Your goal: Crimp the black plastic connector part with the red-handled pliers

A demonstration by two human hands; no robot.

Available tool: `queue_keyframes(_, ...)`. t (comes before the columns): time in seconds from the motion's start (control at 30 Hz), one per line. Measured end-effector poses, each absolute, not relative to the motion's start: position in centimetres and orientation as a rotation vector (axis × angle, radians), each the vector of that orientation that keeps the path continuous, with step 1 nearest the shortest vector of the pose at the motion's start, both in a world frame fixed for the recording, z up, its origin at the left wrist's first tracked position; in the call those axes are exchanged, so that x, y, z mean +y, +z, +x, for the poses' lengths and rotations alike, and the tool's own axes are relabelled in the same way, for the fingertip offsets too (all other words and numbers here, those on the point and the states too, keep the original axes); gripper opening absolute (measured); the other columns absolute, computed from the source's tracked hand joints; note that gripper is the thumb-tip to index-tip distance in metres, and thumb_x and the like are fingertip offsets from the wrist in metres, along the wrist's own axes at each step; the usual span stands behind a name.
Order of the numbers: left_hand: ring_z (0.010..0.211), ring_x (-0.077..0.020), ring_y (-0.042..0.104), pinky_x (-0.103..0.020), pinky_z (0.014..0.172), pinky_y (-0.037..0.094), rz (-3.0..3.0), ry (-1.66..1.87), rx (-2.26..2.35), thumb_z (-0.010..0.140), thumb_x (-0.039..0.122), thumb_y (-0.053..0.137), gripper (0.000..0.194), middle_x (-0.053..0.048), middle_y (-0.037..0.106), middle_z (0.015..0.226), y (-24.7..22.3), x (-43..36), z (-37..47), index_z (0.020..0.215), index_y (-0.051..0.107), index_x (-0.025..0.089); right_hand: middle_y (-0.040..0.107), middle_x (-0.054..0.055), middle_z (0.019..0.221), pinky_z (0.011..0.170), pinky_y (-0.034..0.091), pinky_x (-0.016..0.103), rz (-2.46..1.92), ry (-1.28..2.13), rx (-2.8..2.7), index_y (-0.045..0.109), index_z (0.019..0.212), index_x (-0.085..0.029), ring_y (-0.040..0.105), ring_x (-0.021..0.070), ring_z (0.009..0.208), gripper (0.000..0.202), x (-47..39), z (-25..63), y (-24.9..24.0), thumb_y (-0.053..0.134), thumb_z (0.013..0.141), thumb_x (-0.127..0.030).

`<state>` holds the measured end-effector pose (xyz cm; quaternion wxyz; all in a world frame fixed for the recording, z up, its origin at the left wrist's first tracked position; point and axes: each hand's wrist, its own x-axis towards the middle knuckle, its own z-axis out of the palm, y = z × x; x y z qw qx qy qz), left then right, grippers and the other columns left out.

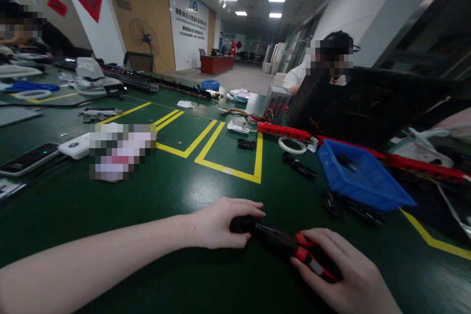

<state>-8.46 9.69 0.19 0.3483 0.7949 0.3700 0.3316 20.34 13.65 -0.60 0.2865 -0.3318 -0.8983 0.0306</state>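
Note:
My left hand (221, 223) rests on the green table (176, 196) and grips a small black part (241, 224) at its fingertips. My right hand (338, 270) is closed around the red-and-black handles of a pair of pliers (290, 246). The dark jaws of the pliers point left and meet the black part held by my left hand. Both hands are near the front edge of the table.
A blue bin (362, 176) stands to the right, with loose black parts (353, 208) beside it. A white tape ring (292, 145), a red strip (283, 131) and a phone (27, 158) lie farther off. A person (327, 66) sits behind a black panel (368, 103).

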Motion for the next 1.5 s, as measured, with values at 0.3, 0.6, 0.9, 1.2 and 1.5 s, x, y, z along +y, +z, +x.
queue_keyframes(0.3, 0.111, -0.0228, 0.062, -0.038, 0.096, 0.05, 2.052, 0.826, 1.002, 0.087, 0.017, 0.067, 0.051, -0.011, 0.064, 0.123, 0.25, 9.8, -8.36, 0.135, 0.051, 0.019, 0.07, 0.008, 0.095, 0.071, 0.058, 0.031, -0.868, 0.087, -2.429, 0.065, 0.103, -0.022, 0.069, 0.0208, 0.083, 0.031, 13.68, 20.4, -0.36, 0.062, 0.083, -0.045)
queue_keyframes(0.6, 0.116, -0.0227, 0.059, -0.037, 0.1, 0.047, 2.041, 0.75, 0.91, 0.091, 0.015, 0.062, 0.048, -0.012, 0.059, 0.127, 0.68, 9.77, -8.44, 0.136, 0.05, 0.02, 0.07, 0.007, 0.094, 0.071, 0.058, 0.03, -0.882, 0.172, -2.407, 0.065, 0.102, -0.023, 0.068, 0.0207, 0.083, 0.03, 13.65, 20.41, -0.64, 0.063, 0.082, -0.045)
queue_keyframes(0.9, 0.109, -0.0236, 0.061, -0.036, 0.093, 0.049, 2.073, 0.712, 0.883, 0.088, 0.024, 0.069, 0.049, -0.012, 0.062, 0.121, 0.39, 9.95, -8.57, 0.134, 0.053, 0.02, 0.069, 0.005, 0.095, 0.07, 0.058, 0.026, -0.785, 0.197, -2.496, 0.064, 0.104, -0.024, 0.068, 0.018, 0.082, 0.027, 14.02, 20.69, -0.52, 0.065, 0.081, -0.039)
queue_keyframes(1.2, 0.109, -0.0223, 0.062, -0.035, 0.095, 0.049, 2.051, 0.737, 0.857, 0.088, 0.021, 0.069, 0.031, -0.011, 0.062, 0.119, 0.48, 9.91, -8.59, 0.118, 0.063, 0.017, 0.069, 0.007, 0.097, 0.071, 0.058, 0.029, -0.72, 0.04, -2.525, 0.062, 0.109, -0.022, 0.068, 0.0197, 0.084, 0.034, 14.27, 21.06, -0.8, 0.068, 0.08, -0.039)
queue_keyframes(1.5, 0.105, -0.0207, 0.063, -0.032, 0.091, 0.05, 2.029, 0.752, 0.87, 0.085, 0.025, 0.072, 0.023, -0.01, 0.063, 0.116, -0.02, 10.1, -8.55, 0.105, 0.069, 0.015, 0.07, 0.008, 0.098, 0.07, 0.057, 0.031, -0.698, -0.106, -2.474, 0.064, 0.109, -0.02, 0.068, 0.0208, 0.084, 0.039, 14.32, 21.0, -0.89, 0.07, 0.078, -0.043)
